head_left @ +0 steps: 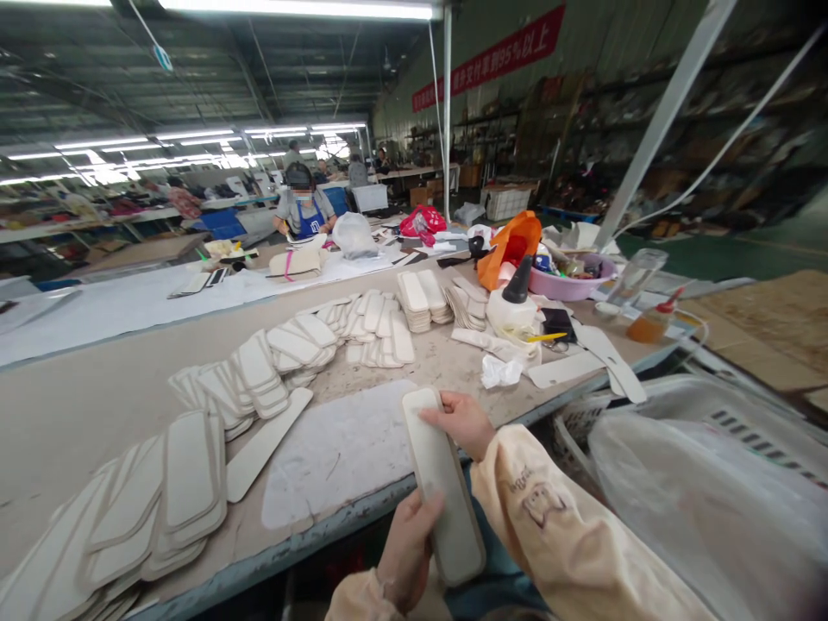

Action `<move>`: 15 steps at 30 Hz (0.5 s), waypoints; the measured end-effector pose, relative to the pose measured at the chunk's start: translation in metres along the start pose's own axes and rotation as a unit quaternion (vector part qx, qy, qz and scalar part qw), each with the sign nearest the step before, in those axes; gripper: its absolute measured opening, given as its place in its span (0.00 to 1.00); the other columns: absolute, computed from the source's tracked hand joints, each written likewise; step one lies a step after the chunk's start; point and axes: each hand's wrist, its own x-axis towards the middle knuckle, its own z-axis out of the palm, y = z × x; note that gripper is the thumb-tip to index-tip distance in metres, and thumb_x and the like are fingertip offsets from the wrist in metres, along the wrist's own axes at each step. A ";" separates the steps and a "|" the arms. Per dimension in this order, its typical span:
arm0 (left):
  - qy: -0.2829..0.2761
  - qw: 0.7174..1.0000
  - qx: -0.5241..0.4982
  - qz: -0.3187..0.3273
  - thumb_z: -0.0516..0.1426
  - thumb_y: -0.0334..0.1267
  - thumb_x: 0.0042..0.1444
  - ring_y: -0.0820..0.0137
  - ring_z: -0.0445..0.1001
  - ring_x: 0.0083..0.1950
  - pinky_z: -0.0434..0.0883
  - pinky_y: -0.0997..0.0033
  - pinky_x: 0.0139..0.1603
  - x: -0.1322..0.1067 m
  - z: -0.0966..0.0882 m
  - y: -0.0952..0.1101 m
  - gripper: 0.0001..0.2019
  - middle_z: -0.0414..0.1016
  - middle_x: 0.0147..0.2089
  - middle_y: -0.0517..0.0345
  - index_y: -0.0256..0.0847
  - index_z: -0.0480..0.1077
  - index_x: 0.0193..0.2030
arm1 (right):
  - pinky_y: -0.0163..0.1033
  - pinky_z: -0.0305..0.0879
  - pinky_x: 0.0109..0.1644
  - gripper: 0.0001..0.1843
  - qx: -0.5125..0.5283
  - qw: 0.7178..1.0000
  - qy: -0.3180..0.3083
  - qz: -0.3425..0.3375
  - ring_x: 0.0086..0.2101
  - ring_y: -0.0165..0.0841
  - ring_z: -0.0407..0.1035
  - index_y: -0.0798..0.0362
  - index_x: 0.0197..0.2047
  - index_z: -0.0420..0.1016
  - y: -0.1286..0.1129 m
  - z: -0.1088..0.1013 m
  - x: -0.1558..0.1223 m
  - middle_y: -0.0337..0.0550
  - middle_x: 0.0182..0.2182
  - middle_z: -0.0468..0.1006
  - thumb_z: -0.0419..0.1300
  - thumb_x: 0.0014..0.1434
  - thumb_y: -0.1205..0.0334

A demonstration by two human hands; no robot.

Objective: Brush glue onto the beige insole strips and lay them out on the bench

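Observation:
A long pale strip with rounded corners (pixel 446 509) is held between my two hands, tilted over the table's front edge. My right hand (pixel 464 423) pinches its upper right side, thumb on top. Lower down, my left hand (pixel 410 539) grips the left edge, its thumb lying across the face. The strip's underside and several of my fingers are hidden behind it. Just left of it lies a white sheet (pixel 336 457) on the table. Many similar strips (pixel 191 470) overlap in a long curved row at the left, and neat stacks (pixel 415 297) stand farther back.
A white glue bottle with a black nozzle (pixel 514 306), a crumpled tissue (pixel 500 371) and loose flat pieces (pixel 573 371) lie at the right. Behind them are an orange bag (pixel 508 250) and a pink basin (pixel 569 285). A plastic-lined basket (pixel 679 397) stands at right. Across the table sits a person (pixel 304 211).

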 end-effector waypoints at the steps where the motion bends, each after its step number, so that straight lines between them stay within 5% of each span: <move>1: 0.011 1.000 -0.001 0.006 0.61 0.46 0.51 0.64 0.74 0.37 0.69 0.66 0.41 0.000 0.000 0.001 0.20 0.78 0.35 0.48 0.32 0.73 0.45 | 0.34 0.64 0.30 0.21 -0.007 1.000 0.004 -0.007 0.27 0.31 0.69 0.57 0.37 0.77 0.000 0.001 0.000 0.40 0.29 0.78 0.68 0.43 0.52; 10: 0.012 1.000 -0.003 0.021 0.61 0.49 0.50 0.68 0.71 0.29 0.67 0.68 0.34 0.000 -0.007 0.000 0.21 0.75 0.27 0.51 0.31 0.75 0.41 | 0.31 0.54 0.24 0.20 -0.021 0.998 0.049 -0.037 0.22 0.26 0.60 0.57 0.28 0.75 0.011 0.002 0.004 0.36 0.21 0.71 0.62 0.49 0.45; 15: 0.021 0.998 -0.010 0.062 0.64 0.54 0.42 0.72 0.66 0.26 0.63 0.71 0.30 0.010 -0.021 -0.013 0.24 0.72 0.25 0.53 0.31 0.75 0.34 | 0.32 0.58 0.24 0.20 -0.035 0.998 0.061 0.004 0.24 0.29 0.63 0.56 0.33 0.76 0.014 0.005 -0.003 0.38 0.23 0.73 0.63 0.49 0.45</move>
